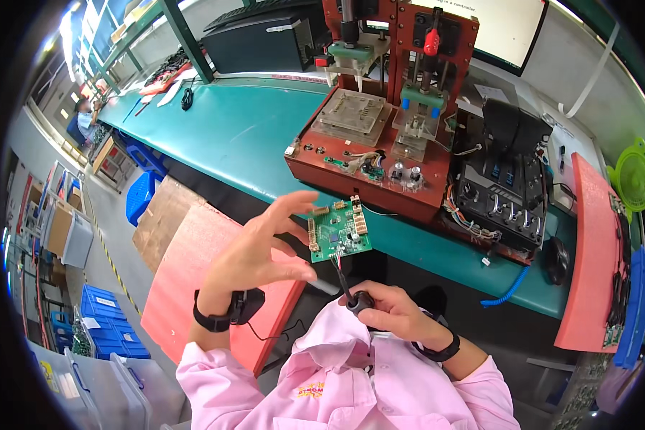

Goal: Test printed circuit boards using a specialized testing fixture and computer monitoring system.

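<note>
A green circuit board (335, 240) with white connectors and small chips is in front of the red test fixture, tilted toward me. My left hand (261, 247) is just left of it with fingers and thumb spread; whether a fingertip touches the board's edge I cannot tell. From the board's lower edge a black cable (342, 276) with thin coloured wires runs down to a black cylindrical piece (360, 302). My right hand (394, 312) is closed around that cylinder. Black bands are on both wrists.
The red test fixture (369, 161) with press levers stands on the green bench (244, 132). To its right are a black controller box (498, 186) with switches and a black mouse (556, 259). Pink foam (193, 279) lies at left; another foam sheet (586, 251) stands at right.
</note>
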A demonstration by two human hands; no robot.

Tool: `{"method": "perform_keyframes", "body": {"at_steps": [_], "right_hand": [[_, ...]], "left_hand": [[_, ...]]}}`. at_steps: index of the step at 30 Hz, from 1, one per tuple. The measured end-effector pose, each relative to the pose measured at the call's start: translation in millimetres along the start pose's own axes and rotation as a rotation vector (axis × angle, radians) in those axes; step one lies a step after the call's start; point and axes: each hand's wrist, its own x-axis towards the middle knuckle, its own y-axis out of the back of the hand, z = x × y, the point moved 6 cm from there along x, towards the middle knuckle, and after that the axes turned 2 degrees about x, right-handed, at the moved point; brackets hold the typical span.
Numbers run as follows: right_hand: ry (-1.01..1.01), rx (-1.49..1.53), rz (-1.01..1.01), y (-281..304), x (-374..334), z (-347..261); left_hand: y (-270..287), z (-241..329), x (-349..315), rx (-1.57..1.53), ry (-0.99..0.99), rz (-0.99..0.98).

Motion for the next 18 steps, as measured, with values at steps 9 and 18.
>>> {"method": "perform_keyframes", "body": {"at_steps": [9, 18], "right_hand": [[-0.246, 0.229, -0.016, 11.8, 5.1, 18.2], [0.02, 0.217, -0.068, 18.7, 63.1, 3.6]], "left_hand": [[3.0, 11.5, 33.1, 0.502, -0.111, 0.027], [85.4, -37.5, 139.0, 0.566, -0.096, 0.174]]}}
